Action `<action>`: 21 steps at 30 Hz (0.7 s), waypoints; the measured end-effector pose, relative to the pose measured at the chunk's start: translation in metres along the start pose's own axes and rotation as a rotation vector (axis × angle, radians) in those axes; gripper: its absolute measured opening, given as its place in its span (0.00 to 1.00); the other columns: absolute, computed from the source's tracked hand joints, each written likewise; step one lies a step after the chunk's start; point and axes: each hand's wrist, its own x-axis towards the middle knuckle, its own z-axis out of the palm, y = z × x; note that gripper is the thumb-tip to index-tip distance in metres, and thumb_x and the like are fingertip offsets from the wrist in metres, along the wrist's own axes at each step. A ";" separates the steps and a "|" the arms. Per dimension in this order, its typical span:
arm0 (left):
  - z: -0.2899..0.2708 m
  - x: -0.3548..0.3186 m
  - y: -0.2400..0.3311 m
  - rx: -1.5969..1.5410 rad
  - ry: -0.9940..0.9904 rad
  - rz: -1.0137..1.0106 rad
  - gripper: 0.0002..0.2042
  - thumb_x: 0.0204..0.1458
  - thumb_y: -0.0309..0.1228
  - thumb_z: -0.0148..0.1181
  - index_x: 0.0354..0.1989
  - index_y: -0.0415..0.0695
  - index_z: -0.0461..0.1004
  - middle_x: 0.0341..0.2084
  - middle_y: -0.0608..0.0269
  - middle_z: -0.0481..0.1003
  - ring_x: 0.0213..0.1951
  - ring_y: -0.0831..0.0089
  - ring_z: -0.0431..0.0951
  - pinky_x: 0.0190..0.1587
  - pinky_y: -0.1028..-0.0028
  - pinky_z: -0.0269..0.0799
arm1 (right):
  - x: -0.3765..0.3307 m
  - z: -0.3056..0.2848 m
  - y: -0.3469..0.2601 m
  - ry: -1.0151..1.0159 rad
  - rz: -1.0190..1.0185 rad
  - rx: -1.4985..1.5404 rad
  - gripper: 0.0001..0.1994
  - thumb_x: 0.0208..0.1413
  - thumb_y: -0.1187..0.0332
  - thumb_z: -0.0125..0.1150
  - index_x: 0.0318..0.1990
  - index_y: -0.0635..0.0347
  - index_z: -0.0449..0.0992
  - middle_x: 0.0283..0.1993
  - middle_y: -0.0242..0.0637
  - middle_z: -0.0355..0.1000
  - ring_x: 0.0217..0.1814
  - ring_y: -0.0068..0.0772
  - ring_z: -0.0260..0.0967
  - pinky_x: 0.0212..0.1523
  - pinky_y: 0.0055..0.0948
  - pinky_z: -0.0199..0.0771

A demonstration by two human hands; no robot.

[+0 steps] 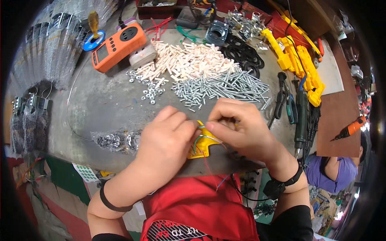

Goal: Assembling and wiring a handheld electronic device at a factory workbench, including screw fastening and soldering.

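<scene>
This is a small assembly workshop. The worn grey round worktable (100, 104) carries loose hardware in heaps: a pile of long silver metal screws (225, 88), a mound of pale short plastic pegs (189, 60), scattered small silver nuts (149, 90) and black rubber rings (243, 56). An orange handheld meter (116, 46) lies nearby (beside a white block), with yellow moulded plastic housings (299, 64) and dark-handled pliers (283, 98) along the right edge.
</scene>
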 end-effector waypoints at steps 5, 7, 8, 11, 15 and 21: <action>-0.001 0.003 -0.001 -0.044 -0.034 -0.025 0.05 0.43 0.19 0.64 0.28 0.37 0.74 0.23 0.56 0.69 0.29 0.57 0.70 0.32 0.62 0.68 | 0.028 -0.028 0.016 0.062 0.177 0.126 0.06 0.53 0.70 0.61 0.31 0.64 0.77 0.24 0.30 0.71 0.28 0.15 0.63 0.30 0.22 0.66; 0.000 0.004 -0.001 -0.052 -0.018 -0.038 0.04 0.44 0.20 0.64 0.27 0.37 0.74 0.23 0.56 0.70 0.29 0.56 0.70 0.32 0.62 0.68 | 0.048 -0.038 0.032 0.177 0.147 -0.027 0.07 0.51 0.70 0.65 0.30 0.66 0.76 0.28 0.27 0.71 0.29 0.17 0.66 0.32 0.21 0.67; 0.000 0.003 -0.002 -0.052 -0.022 -0.039 0.04 0.44 0.20 0.64 0.27 0.37 0.74 0.23 0.56 0.70 0.29 0.56 0.70 0.32 0.62 0.68 | 0.058 -0.036 0.042 0.178 0.150 -0.023 0.07 0.51 0.70 0.65 0.30 0.66 0.76 0.28 0.27 0.71 0.29 0.17 0.66 0.32 0.21 0.67; 0.001 0.000 -0.005 -0.071 0.007 -0.039 0.04 0.45 0.20 0.63 0.27 0.37 0.74 0.24 0.56 0.71 0.29 0.56 0.71 0.32 0.63 0.68 | 0.079 -0.022 0.058 0.227 -0.166 -0.474 0.07 0.49 0.66 0.63 0.31 0.60 0.79 0.30 0.40 0.75 0.32 0.40 0.74 0.36 0.37 0.73; 0.002 0.001 -0.003 -0.085 0.033 -0.024 0.04 0.45 0.20 0.63 0.27 0.37 0.74 0.24 0.56 0.71 0.29 0.57 0.71 0.32 0.63 0.68 | 0.084 -0.015 0.061 0.206 -0.059 -0.652 0.08 0.49 0.67 0.63 0.32 0.61 0.77 0.32 0.43 0.74 0.36 0.47 0.74 0.38 0.40 0.73; 0.004 -0.003 -0.005 -0.099 0.047 -0.032 0.04 0.46 0.20 0.63 0.28 0.37 0.73 0.23 0.56 0.70 0.29 0.56 0.71 0.32 0.63 0.68 | 0.061 -0.025 0.060 0.335 -0.097 0.039 0.06 0.56 0.70 0.61 0.36 0.64 0.74 0.34 0.34 0.76 0.34 0.26 0.73 0.35 0.28 0.72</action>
